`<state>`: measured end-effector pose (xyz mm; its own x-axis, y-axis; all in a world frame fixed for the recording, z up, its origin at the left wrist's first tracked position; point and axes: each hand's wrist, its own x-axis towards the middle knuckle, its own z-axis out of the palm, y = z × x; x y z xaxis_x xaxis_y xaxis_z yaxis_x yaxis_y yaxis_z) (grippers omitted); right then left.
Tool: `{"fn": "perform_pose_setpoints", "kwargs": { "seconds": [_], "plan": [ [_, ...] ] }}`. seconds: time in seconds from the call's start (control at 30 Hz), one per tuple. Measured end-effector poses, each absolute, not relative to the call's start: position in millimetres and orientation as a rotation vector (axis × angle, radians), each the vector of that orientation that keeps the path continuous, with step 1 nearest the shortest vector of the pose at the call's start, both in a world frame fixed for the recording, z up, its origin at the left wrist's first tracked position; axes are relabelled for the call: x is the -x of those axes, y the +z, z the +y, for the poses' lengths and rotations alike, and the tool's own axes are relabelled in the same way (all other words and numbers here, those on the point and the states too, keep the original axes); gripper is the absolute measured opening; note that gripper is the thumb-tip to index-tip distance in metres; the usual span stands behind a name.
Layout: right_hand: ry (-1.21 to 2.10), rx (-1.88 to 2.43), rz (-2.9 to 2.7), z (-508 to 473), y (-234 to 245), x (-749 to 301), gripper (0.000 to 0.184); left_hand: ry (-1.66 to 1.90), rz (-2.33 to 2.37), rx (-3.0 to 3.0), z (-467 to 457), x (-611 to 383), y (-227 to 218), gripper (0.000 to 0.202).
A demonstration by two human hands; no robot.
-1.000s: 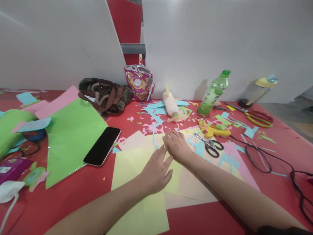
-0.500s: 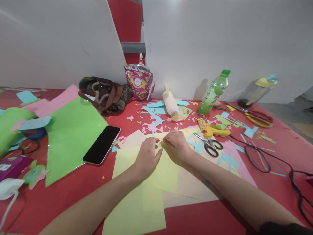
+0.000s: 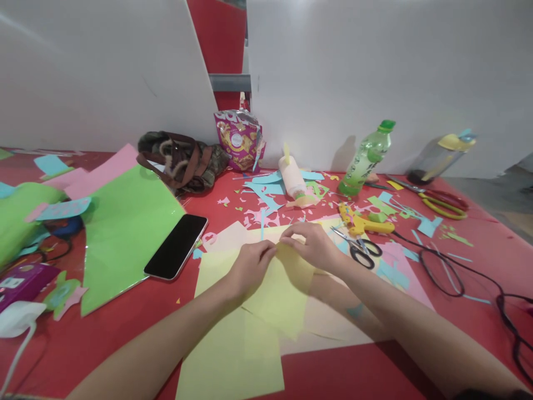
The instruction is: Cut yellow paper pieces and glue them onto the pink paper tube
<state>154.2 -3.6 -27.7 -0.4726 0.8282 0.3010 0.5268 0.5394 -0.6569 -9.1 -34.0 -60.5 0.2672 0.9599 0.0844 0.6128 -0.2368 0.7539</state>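
Note:
Between my two hands, a thin yellow sheet of paper (image 3: pixel 285 297) hangs by its far edge, its near part tilted over the larger papers. My left hand (image 3: pixel 251 268) pinches that edge, thumb and fingers pressed together. My right hand (image 3: pixel 311 244) grips the same edge close beside it, fingers bent over the top. Underneath lies a bigger pale yellow sheet (image 3: pixel 233 355), with a cream sheet (image 3: pixel 328 333) to its right. Small scissors (image 3: pixel 356 247) with black handles lie just right of my right hand, beside a yellow glue gun (image 3: pixel 366 225).
A black-screened phone (image 3: pixel 176 247) rests on green paper (image 3: pixel 125 233) at the left. Behind are a camouflage bag (image 3: pixel 187 161), a purple snack bag (image 3: pixel 238 141), a paper roll figure (image 3: pixel 292 176) and a green bottle (image 3: pixel 366 158). Cables (image 3: pixel 458 266) and scraps spread rightward.
My hands have closed on the yellow sheet and lifted its far edge off the papers. Before, the sheet lay flatter and my left thumb was apart from the fingers.

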Motion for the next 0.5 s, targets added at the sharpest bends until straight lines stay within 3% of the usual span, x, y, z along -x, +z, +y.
{"fn": "perform_pose_setpoints", "kwargs": {
  "seconds": [0.5],
  "plan": [
    [0.713, 1.100, -2.466, 0, -48, -166, 0.016, 0.403, 1.268, -2.005, -30, 14, -58, 0.027]
  ]
}}
